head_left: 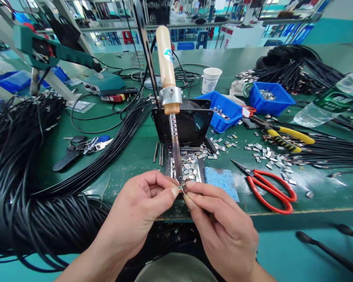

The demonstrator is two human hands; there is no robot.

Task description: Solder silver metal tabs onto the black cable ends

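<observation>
My left hand (148, 197) is closed, thumb and forefinger pinching a small metal connector piece (181, 187) just below the tip of a soldering iron (176, 150). The iron is clamped tip-down in a stand, its wooden handle at the top. My right hand (220, 215) is also closed, its fingertips meeting the left ones around a thin light wire (184, 190). Fingers partly hide both pieces, and I cannot tell whether the iron's tip touches them. Behind the fingertips lie many loose metal connector shells (191, 168). A blue sponge (220, 182) lies right of them.
Red-handled scissors (272, 192) and yellow-handled pliers (291, 137) lie to the right. Blue bins (223, 117) hold small parts near a paper cup (211, 80) and a plastic bottle (329, 102). Bundled black cables (41, 219) cover the left side, beside keys (88, 145). A black fan (182, 121) stands behind the iron.
</observation>
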